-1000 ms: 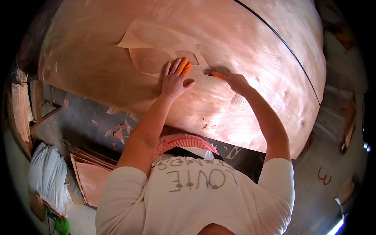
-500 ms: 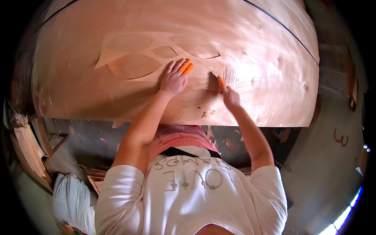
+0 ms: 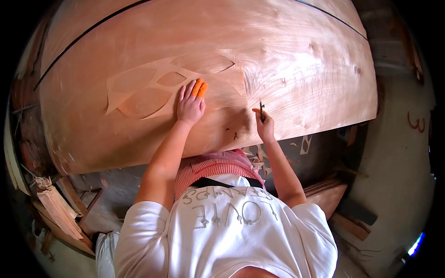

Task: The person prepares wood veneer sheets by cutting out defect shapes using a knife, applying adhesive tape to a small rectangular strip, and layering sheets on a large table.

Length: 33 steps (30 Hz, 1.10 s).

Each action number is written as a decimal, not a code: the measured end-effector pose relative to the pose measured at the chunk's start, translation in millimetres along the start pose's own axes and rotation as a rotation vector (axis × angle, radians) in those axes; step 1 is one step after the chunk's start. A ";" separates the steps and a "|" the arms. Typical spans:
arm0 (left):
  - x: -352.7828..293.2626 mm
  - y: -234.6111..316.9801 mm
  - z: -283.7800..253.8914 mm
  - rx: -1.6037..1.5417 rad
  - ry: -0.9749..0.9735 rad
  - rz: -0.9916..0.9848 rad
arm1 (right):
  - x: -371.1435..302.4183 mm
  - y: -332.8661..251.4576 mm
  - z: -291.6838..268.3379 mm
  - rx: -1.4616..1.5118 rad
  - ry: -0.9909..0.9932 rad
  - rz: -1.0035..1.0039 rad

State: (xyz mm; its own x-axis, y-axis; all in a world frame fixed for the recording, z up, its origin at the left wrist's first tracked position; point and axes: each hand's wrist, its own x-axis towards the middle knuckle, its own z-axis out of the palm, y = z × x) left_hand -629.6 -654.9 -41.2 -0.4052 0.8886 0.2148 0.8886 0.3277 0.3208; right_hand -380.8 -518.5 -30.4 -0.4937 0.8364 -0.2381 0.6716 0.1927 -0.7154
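Note:
A thin wood veneer piece (image 3: 218,85) with several leaf-shaped openings lies on a broad, pale wood sheet (image 3: 301,83). My left hand (image 3: 190,104) presses flat on the veneer, just right of the openings, its fingers stretched out; two of them wear orange finger covers. To the right, near the veneer's right edge, my right hand (image 3: 265,127) is closed around a slim black knife (image 3: 262,112). The knife's tip points away from me, and an orange cover shows on a finger beside it. Whether the tip touches the wood I cannot tell.
Black cords cross the sheet at the far left (image 3: 88,30) and far right (image 3: 333,21). Below its near edge, veneer scraps (image 3: 258,160) litter the floor. Splintered wood strips (image 3: 58,206) stand at lower left by a white bag (image 3: 106,250); stacked sheets (image 3: 327,197) sit at lower right.
The view has turned, so the sheet appears tilted. My right hand has come nearer to me, and the knife has swung more upright. My left hand stays flat on the veneer.

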 end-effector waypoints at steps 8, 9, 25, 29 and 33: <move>-0.1 -0.2 1.0 0.010 0.011 0.007 | 86.7 -39.8 21.8 0.463 0.048 0.069; -0.5 -0.2 0.7 0.002 0.018 0.011 | 92.7 -44.0 27.2 0.473 0.055 0.039; 0.9 0.2 -0.9 -0.048 0.015 0.006 | 100.0 -72.4 44.2 1.184 -0.354 0.411; -2.2 -1.9 -1.9 -0.056 0.011 -0.008 | 72.7 -75.1 68.2 1.532 -0.530 0.416; -6.0 -5.2 -2.0 -0.055 0.020 0.002 | 61.3 -68.1 85.8 1.454 -0.484 0.310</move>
State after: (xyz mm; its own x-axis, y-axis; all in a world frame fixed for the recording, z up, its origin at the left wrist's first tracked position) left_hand -632.3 -662.6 -42.4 -0.4082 0.8826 0.2332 0.8765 0.3075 0.3703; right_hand -504.2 -524.3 -52.6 -0.7584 0.4544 -0.4673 -0.1725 -0.8313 -0.5285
